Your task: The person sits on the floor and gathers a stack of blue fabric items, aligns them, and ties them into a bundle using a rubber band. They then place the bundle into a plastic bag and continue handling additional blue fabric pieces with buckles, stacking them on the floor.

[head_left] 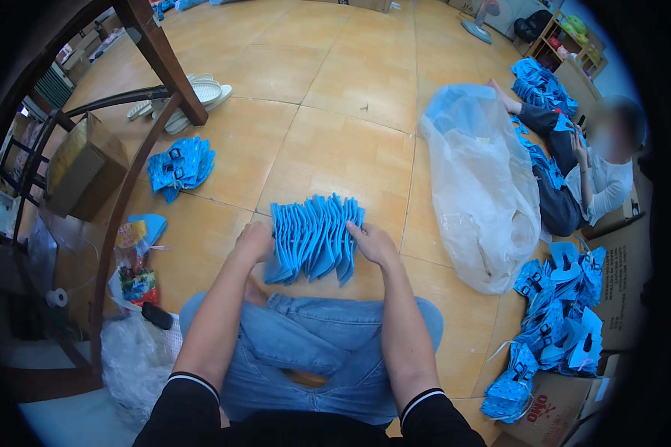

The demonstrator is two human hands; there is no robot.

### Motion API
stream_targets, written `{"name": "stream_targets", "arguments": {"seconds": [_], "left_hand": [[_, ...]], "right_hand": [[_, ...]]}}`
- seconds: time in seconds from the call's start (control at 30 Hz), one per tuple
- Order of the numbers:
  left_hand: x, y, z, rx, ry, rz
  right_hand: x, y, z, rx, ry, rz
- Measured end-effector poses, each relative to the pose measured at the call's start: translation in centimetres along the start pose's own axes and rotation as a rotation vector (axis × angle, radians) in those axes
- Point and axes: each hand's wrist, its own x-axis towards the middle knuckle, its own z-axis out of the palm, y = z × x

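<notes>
Underfoot, a floor of pale tan square tiles [335,97] fills most of the view, and everything else sits or lies on it. To the right, a big translucent white plastic sack [481,186] slumps open, with a second person in a light top and dark trousers [596,179] seated just behind it, their hands busy with small blue pieces. A heap of bright blue flat fabric pouches with dark clips [563,313] is stacked at the right edge, partly resting on a brown cardboard carton [552,413]. At the left stands a dark wooden chair frame [153,52] with a pair of white slippers [201,97] beside its leg, and a brown cardboard box [82,167] near it. A smaller pile of the same blue pouches [180,167] lies on the tiles well apart from the hands.

In the middle, just beyond the wearer's crossed legs in blue jeans [313,350], a fanned row of bright blue flat fabric pieces [313,238] stands on edge on the floor. The left hand [252,242] presses flat against the row's left end, fingers together. The right hand [373,244] presses against its right end, fingers curled over the top edge, so the row is squeezed between both palms.
</notes>
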Motion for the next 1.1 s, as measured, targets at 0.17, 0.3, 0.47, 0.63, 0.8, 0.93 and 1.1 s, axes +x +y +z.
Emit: {"name": "stream_targets", "arguments": {"seconds": [0.17,0.3,0.47,0.63,0.8,0.93,1.1], "left_hand": [[0.0,0.0,-1.5,0.093,0.205,0.037],[-0.1,0.1,-1.6,0.004,0.331,0.134],[2.0,-1.0,0.4,-0.642,0.081,-0.049],[3.3,-1.5,3.0,-1.398,-0.057,-0.122],[4.1,-1.2,4.8,-1.562,0.047,-0.100],[4.7,-0.7,5.9,-1.115,0.342,0.123],[4.2,-0.5,5.3,-1.401,0.133,0.095]], "right_hand": [[0.6,0.2,-0.8,0.093,-0.010,-0.105],[1.0,0.5,-0.6,0.161,-0.007,-0.190],[0.7,0.5,-0.5,0.068,0.043,-0.197],[0.2,0.4,-0.6,0.067,0.067,-0.168],[1.0,0.5,0.1,0.085,0.218,-0.269],[2.1,1.0,0.5,0.256,0.201,-0.350],[2.9,1.3,1.7,0.467,0.238,-0.406]]}}
